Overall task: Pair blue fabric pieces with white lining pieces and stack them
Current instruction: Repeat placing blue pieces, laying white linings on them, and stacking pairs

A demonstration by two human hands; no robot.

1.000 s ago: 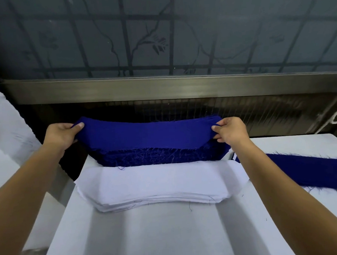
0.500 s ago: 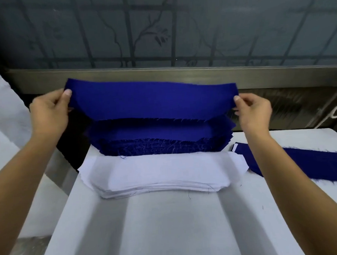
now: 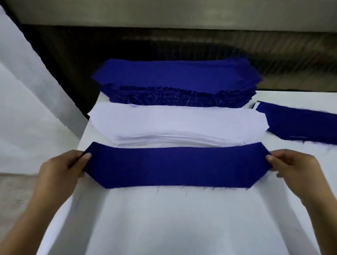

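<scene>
The left hand (image 3: 62,170) and right hand (image 3: 294,165) each pinch one pointed end of a blue piece (image 3: 175,166), thumbs on top, holding it stretched flat over the white table (image 3: 178,224). I cannot tell whether it touches the surface. Its far edge runs just beside the near edge of the white stack (image 3: 175,123). Bare table spreads below the piece, toward the person. The table's left edge passes under the left hand. Behind the white stack, the blue stack (image 3: 177,80) sits at the far edge. A blue strip (image 3: 304,124) lies to the right, beyond the right hand.
</scene>
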